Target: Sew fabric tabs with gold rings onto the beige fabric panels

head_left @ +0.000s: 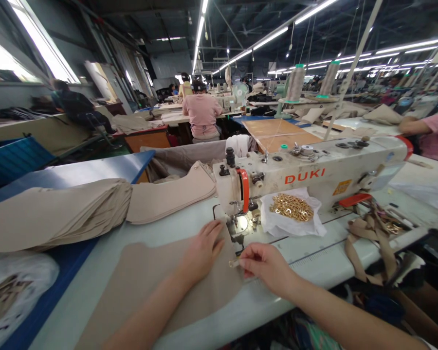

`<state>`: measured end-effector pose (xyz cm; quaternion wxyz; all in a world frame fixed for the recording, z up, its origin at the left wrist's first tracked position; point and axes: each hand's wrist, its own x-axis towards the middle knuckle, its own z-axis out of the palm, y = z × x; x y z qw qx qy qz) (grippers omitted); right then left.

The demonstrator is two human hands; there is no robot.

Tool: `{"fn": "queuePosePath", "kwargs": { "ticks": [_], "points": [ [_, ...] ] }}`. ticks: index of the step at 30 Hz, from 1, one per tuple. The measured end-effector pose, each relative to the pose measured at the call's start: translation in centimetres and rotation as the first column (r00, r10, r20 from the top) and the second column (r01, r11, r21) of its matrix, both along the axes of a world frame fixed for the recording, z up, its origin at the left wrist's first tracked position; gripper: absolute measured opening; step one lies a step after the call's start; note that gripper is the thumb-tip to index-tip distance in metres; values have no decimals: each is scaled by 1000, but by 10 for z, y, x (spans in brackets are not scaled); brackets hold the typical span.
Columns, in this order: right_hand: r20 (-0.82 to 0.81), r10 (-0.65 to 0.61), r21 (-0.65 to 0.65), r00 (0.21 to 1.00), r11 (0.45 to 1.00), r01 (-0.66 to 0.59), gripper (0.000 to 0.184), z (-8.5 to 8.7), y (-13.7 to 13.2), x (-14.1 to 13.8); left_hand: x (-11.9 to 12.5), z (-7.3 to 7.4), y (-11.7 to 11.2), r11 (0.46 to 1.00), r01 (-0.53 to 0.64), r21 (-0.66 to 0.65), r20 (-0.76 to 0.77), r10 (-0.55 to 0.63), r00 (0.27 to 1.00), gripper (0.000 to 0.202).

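Note:
A beige fabric panel (pixel 146 282) lies on the pale sewing table, its right edge close to the needle area of the sewing machine (pixel 306 167). My left hand (pixel 201 250) rests on this panel, palm down with the fingers stretched toward the presser foot. Just right of the panel's edge, my right hand (pixel 264 267) pinches a small fabric tab (pixel 234 263), which seems to carry a gold-coloured ring. The machine's lamp lights the spot beyond my fingertips. Behind my right hand, many gold metal rings (pixel 292 206) sit on a white cloth or bag (pixel 316 226).
Stacked beige panels (pixel 95 209) lie at the left and behind the machine head. Beige straps (pixel 372 238) hang over the table's right side. A plastic bag of pieces (pixel 18 291) is at lower left. People work nearby, one in a pink shirt (pixel 202 114) ahead.

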<state>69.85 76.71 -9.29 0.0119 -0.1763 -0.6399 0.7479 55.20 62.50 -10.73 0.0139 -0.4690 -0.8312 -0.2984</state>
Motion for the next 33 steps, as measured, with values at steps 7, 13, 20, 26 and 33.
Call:
{"fn": "queuePosePath", "kwargs": {
  "ticks": [7,13,20,26,33],
  "points": [
    [189,51,89,981,994,-69,12,9,13,-33,34,-14,-11,998,-22,-55,-100,16,995,46],
    [250,114,99,961,985,-142,20,6,8,-61,43,-11,-16,997,-65,-30,-17,64,998,43],
    [303,143,155,942,968,-197,23,2,9,-69,36,-3,-4,995,-39,94,-82,46,996,14],
    [328,151,185,932,958,-221,24,5,10,-72,33,3,7,991,53,122,-272,-18,962,21],
    [366,186,235,912,930,-284,27,14,11,-73,31,1,10,995,93,43,-341,-73,937,21]
  ]
}}
